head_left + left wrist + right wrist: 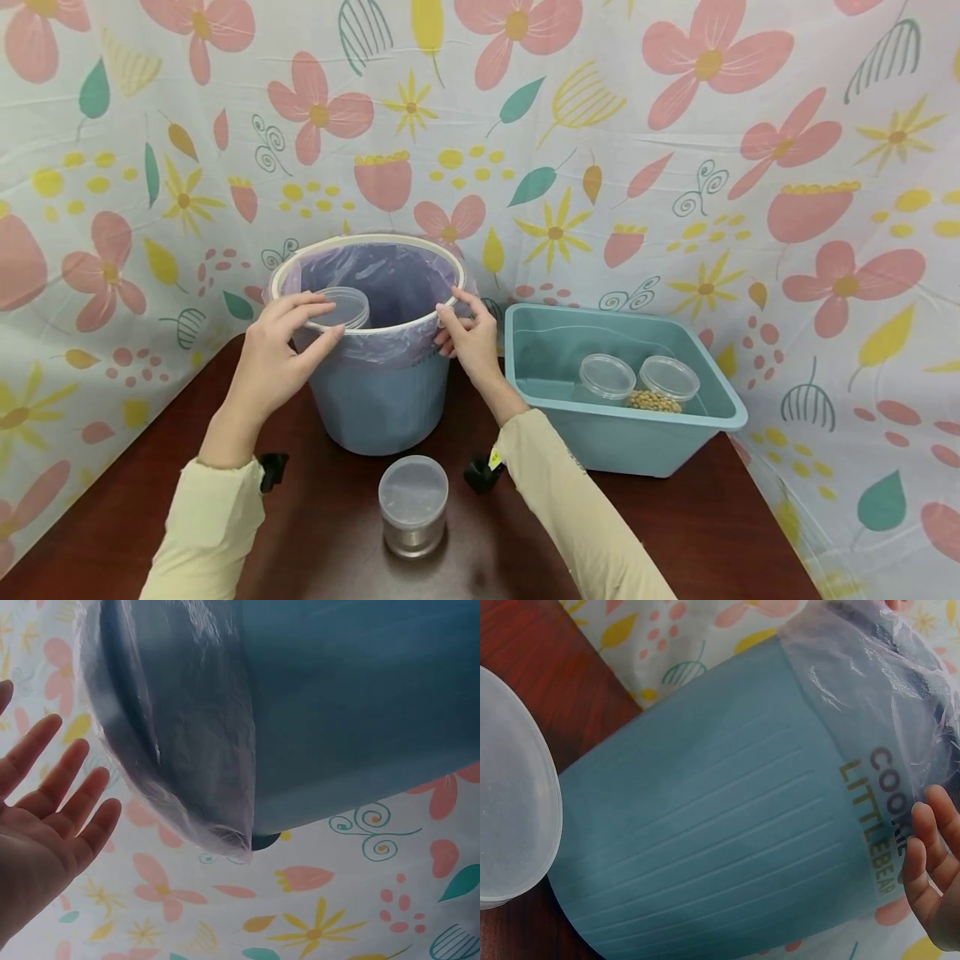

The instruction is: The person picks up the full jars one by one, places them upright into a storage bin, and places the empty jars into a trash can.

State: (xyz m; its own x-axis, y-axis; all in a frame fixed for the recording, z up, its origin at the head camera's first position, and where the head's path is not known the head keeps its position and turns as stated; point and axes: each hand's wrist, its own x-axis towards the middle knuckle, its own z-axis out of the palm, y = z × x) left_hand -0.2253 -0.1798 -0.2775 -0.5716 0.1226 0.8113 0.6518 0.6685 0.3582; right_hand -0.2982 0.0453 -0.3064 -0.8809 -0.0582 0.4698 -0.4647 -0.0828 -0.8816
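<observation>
Inspecting the head view, I found my left hand (273, 354) pinching a clear lid (341, 306) over the left rim of the bin (375, 392), fingers curled on the lid's edge. My right hand (468, 337) rested on the bin's right rim, fingers bent against the liner (390, 279); I could not tell whether they gripped it. I judged the lid light, thin and slippery, best held by its edge. The bin looked stiff and light, its liner soft. A jar (412, 504) stood on the bench (675, 533) before the bin.
</observation>
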